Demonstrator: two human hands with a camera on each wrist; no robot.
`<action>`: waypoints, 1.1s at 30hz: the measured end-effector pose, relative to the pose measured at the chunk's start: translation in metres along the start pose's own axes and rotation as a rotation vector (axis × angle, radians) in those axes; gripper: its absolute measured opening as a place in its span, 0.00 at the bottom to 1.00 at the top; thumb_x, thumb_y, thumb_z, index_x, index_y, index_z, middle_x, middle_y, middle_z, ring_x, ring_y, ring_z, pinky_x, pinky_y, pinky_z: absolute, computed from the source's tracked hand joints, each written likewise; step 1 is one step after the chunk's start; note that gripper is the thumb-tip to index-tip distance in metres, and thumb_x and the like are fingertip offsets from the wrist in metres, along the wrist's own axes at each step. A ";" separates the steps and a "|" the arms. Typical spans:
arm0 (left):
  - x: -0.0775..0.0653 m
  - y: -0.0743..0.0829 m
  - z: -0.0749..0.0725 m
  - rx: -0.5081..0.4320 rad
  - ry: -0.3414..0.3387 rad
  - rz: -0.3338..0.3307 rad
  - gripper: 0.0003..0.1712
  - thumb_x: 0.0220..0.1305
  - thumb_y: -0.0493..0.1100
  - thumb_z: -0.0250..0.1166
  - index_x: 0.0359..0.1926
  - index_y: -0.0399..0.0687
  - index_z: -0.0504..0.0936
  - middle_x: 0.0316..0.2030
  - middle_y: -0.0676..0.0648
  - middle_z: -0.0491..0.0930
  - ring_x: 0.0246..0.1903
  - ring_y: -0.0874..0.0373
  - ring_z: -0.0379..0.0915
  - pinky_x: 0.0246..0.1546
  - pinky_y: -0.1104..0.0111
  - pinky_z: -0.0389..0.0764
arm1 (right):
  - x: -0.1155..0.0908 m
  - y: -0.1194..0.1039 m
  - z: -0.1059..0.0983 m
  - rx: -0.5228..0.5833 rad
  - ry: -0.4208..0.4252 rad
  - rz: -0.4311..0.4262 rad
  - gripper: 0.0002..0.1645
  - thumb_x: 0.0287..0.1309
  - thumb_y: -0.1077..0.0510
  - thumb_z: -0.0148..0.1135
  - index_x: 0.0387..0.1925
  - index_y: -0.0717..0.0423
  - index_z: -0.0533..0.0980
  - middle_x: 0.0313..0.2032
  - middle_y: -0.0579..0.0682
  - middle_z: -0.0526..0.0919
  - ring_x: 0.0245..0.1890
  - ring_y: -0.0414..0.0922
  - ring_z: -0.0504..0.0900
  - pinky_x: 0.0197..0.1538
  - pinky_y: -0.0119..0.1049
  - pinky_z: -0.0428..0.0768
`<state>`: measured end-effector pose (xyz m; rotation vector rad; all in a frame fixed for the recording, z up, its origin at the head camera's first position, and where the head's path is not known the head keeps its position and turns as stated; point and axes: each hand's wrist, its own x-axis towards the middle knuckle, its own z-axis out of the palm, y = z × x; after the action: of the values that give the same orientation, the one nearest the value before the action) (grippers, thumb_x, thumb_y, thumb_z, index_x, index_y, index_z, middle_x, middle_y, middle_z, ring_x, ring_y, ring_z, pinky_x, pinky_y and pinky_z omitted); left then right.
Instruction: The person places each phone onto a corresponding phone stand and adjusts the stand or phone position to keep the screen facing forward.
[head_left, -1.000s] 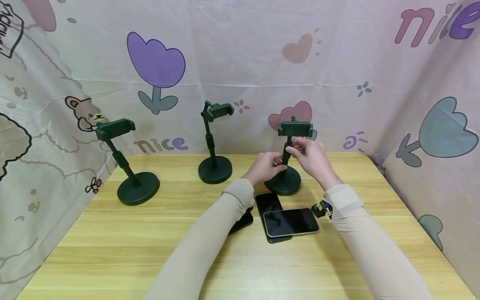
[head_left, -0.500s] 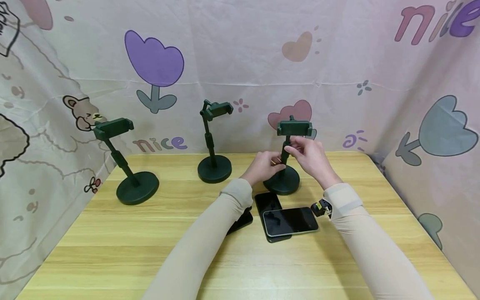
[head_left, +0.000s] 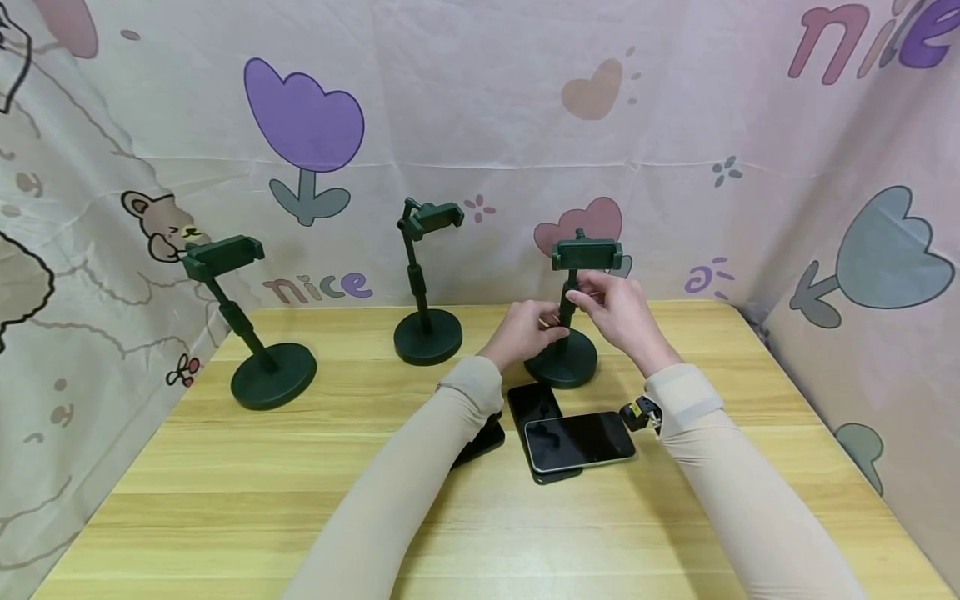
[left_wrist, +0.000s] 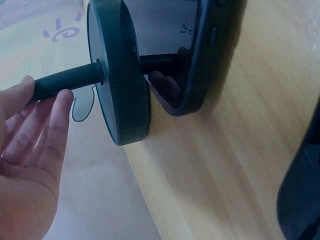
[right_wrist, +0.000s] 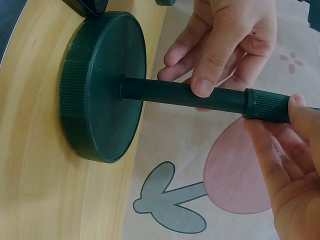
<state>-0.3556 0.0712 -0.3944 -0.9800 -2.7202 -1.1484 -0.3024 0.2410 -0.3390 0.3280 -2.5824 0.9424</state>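
A dark green phone stand (head_left: 561,367) stands upright at the back right of the table, its clamp (head_left: 587,254) level at the top. My left hand (head_left: 521,333) pinches the smooth lower pole (right_wrist: 165,92) between thumb and fingers, a little above the round base (right_wrist: 107,90). Higher up, the thumb and fingers of my right hand (head_left: 618,317) grip the ribbed collar (right_wrist: 267,105) of the same pole. Right in front of the base, a light-edged phone (head_left: 581,442) lies screen up across a dark phone (head_left: 532,404).
Two more green phone stands rise from the table, one at back centre (head_left: 427,337) and one at the left (head_left: 273,375). Another dark phone (head_left: 483,446) lies partly hidden under my left forearm. A printed cloth (head_left: 480,100) hangs behind the table's back edge.
Both hands keep their hold on the pole, hardly moving. The whole head view shifts very slightly; stands and phones stay in place.
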 end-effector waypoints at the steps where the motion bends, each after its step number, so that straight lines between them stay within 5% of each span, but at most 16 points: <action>1: 0.000 0.000 0.000 0.000 0.001 -0.003 0.11 0.60 0.47 0.68 0.44 0.55 0.84 0.35 0.59 0.81 0.35 0.68 0.76 0.39 0.74 0.79 | 0.000 0.000 0.000 0.000 0.000 0.002 0.27 0.63 0.48 0.61 0.58 0.59 0.76 0.38 0.51 0.83 0.37 0.46 0.83 0.41 0.44 0.82; 16: -0.005 -0.001 0.001 -0.038 0.012 -0.032 0.09 0.60 0.46 0.68 0.43 0.55 0.82 0.39 0.57 0.80 0.36 0.66 0.77 0.40 0.71 0.80 | -0.004 0.002 -0.001 0.034 -0.046 0.006 0.27 0.65 0.47 0.59 0.60 0.56 0.75 0.42 0.53 0.83 0.40 0.47 0.82 0.45 0.43 0.81; 23: -0.004 0.002 0.003 -0.009 0.009 -0.052 0.12 0.61 0.47 0.67 0.46 0.55 0.81 0.40 0.56 0.80 0.37 0.65 0.77 0.41 0.70 0.80 | -0.018 0.013 -0.022 0.014 -0.103 0.023 0.23 0.68 0.48 0.56 0.59 0.54 0.75 0.43 0.52 0.83 0.40 0.47 0.81 0.41 0.44 0.80; 33: -0.009 0.010 -0.001 0.029 -0.055 -0.070 0.16 0.61 0.47 0.68 0.49 0.54 0.76 0.35 0.57 0.81 0.36 0.67 0.76 0.41 0.71 0.78 | -0.049 0.013 -0.043 0.012 -0.227 0.022 0.25 0.68 0.48 0.56 0.59 0.59 0.73 0.47 0.55 0.81 0.46 0.49 0.80 0.50 0.48 0.77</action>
<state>-0.3428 0.0711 -0.3901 -0.9340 -2.8272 -1.1057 -0.2513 0.2831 -0.3359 0.4331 -2.7908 0.9802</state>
